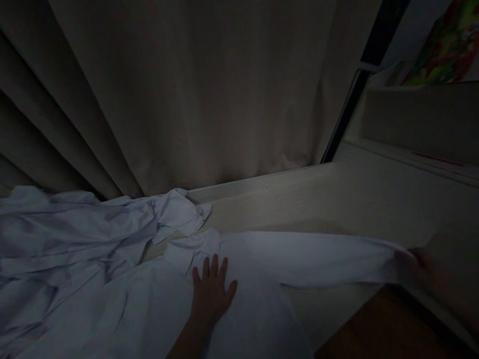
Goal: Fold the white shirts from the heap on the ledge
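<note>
A white collared shirt [254,309] lies spread on the pale table, its collar [190,247] toward the far side. My left hand [211,294] rests flat on the shirt just below the collar, fingers spread. One sleeve [318,257] stretches out to the right. At its cuff end my right hand [422,267], dim and blurred, grips the fabric. Another white shirt [112,224], crumpled, lies at the left beside the spread one, with its collar near the table's back edge.
A grey-brown curtain [224,99] hangs behind the pale table [299,199]. At the right stands a raised shelf [419,114] with a colourful printed item [449,45] on it, next to a dark post [346,114]. Brown floor [374,324] shows at the lower right.
</note>
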`<action>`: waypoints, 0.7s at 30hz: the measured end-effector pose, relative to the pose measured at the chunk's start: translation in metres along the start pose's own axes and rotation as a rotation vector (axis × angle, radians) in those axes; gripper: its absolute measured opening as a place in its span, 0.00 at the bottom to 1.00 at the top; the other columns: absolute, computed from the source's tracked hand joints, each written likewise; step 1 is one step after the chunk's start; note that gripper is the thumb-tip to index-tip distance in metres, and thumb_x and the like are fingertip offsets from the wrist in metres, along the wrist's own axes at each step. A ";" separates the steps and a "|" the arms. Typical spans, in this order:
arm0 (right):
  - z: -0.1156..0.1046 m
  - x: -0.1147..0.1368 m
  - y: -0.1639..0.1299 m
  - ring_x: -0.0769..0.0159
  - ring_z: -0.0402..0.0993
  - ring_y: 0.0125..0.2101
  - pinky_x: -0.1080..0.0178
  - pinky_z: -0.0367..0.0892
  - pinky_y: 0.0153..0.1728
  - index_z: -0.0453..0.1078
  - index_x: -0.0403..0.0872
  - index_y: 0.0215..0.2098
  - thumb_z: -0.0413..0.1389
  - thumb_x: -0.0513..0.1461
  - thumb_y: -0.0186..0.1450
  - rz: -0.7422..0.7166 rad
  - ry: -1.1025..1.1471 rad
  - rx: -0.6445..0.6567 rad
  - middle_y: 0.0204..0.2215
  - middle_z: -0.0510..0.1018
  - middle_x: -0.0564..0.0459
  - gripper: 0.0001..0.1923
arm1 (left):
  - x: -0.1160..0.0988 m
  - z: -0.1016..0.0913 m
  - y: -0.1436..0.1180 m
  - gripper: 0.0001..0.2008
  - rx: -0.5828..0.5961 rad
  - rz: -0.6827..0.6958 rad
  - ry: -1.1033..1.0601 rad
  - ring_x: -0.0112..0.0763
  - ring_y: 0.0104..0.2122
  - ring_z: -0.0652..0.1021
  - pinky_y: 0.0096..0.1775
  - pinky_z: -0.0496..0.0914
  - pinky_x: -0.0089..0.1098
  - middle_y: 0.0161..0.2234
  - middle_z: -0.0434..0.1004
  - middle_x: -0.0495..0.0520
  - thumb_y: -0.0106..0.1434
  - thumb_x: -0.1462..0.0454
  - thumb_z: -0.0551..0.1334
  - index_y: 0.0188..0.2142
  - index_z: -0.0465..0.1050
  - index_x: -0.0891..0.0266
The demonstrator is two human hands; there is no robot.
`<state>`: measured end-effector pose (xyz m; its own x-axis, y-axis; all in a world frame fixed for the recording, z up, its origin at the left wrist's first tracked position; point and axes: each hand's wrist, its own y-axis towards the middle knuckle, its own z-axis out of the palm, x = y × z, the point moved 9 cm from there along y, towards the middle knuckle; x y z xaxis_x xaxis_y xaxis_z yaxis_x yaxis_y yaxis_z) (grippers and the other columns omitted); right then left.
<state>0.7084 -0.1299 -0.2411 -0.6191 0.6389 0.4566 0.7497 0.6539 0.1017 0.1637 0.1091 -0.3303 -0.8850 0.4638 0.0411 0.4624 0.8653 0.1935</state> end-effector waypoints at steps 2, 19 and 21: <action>-0.032 0.040 0.035 0.55 0.73 0.30 0.56 0.64 0.30 0.69 0.45 0.41 0.43 0.56 0.62 -0.129 -0.117 -0.117 0.34 0.76 0.36 0.27 | 0.000 0.000 0.000 0.34 0.006 0.001 0.006 0.60 0.62 0.53 0.57 0.44 0.62 0.64 0.52 0.66 0.61 0.45 0.44 0.62 0.51 0.57; 0.153 0.054 0.018 0.39 0.56 0.56 0.34 0.49 0.49 0.55 0.46 0.60 0.34 0.57 0.64 0.121 -0.412 0.025 0.56 0.62 0.36 0.35 | -0.003 0.005 -0.002 0.37 0.029 0.016 -0.025 0.60 0.63 0.51 0.57 0.43 0.63 0.64 0.50 0.65 0.59 0.41 0.44 0.62 0.50 0.55; 0.150 0.042 0.019 0.37 0.53 0.57 0.31 0.45 0.49 0.53 0.48 0.62 0.33 0.59 0.62 0.173 -0.384 0.001 0.59 0.58 0.36 0.38 | -0.003 0.004 -0.002 0.38 0.030 0.018 -0.027 0.60 0.63 0.51 0.57 0.42 0.63 0.65 0.50 0.65 0.58 0.40 0.44 0.62 0.50 0.55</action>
<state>0.6619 -0.0296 -0.3521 -0.5260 0.8441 0.1043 0.8504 0.5236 0.0518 0.1659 0.1064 -0.3352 -0.8748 0.4842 0.0176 0.4803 0.8618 0.1630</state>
